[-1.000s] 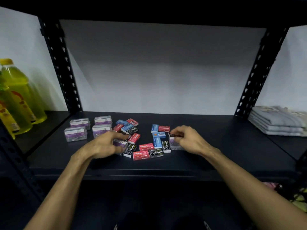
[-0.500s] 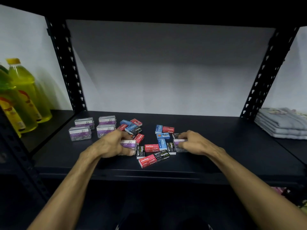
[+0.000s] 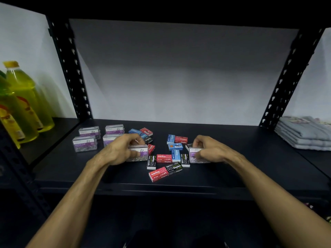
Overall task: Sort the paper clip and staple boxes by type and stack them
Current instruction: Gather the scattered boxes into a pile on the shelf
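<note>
Several small staple boxes in red, blue and black (image 3: 164, 158) lie scattered mid-shelf. My left hand (image 3: 119, 150) grips a clear paper clip box with a purple label (image 3: 139, 153) at the pile's left edge. My right hand (image 3: 209, 150) grips another clear paper clip box (image 3: 193, 154) at the pile's right edge. Several more clear paper clip boxes (image 3: 84, 144) sit grouped at the back left, two of them (image 3: 114, 129) partly behind my left hand. Whether the held boxes rest on the shelf or are lifted is unclear.
The black metal shelf (image 3: 179, 185) has perforated uprights (image 3: 71, 72) at both back corners. Yellow liquid bottles (image 3: 23, 104) stand on the neighbouring shelf at left. Folded grey cloths (image 3: 304, 135) are stacked at right. A shelf board hangs low overhead.
Both hands have closed onto paper clip boxes at the pile's two edges; the left hand's box came forward into view from under the fingers. The camera drifted a little.
</note>
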Available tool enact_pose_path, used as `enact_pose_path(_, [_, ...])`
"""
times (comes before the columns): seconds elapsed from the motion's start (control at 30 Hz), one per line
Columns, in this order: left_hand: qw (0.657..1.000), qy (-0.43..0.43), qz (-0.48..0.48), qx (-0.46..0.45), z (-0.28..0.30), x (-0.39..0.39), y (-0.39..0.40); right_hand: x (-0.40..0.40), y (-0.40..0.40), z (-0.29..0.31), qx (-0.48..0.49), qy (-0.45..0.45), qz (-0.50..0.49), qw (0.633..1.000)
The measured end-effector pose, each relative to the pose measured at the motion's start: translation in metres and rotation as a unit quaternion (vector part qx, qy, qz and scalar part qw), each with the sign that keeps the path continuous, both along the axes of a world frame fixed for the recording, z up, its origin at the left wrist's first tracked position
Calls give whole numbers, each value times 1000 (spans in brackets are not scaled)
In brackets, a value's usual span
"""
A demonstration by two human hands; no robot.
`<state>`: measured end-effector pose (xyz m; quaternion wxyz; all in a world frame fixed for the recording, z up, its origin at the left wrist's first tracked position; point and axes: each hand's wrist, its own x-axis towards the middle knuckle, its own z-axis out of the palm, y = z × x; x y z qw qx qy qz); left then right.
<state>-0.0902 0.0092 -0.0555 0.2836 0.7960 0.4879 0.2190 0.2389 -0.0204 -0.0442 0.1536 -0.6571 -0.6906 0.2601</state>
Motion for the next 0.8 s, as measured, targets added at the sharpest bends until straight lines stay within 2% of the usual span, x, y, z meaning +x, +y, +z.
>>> enact_pose_path(0.2, [999,-35,-5,21,8,7,4,8,0,12,28,40,9,999])
enact_pose_path(0.37, [999,-20,-23,9,10,23,6,-3,1,16,45,99,40,993])
enact_pose_path(0.63, [1000,0,-27,6,-1,36,8,-23,8,2,30,96,61,993])
enact_pose_path(0.8, [999,-22,-28,8,-8,34,5,-26,11,0,44,65,61,995])
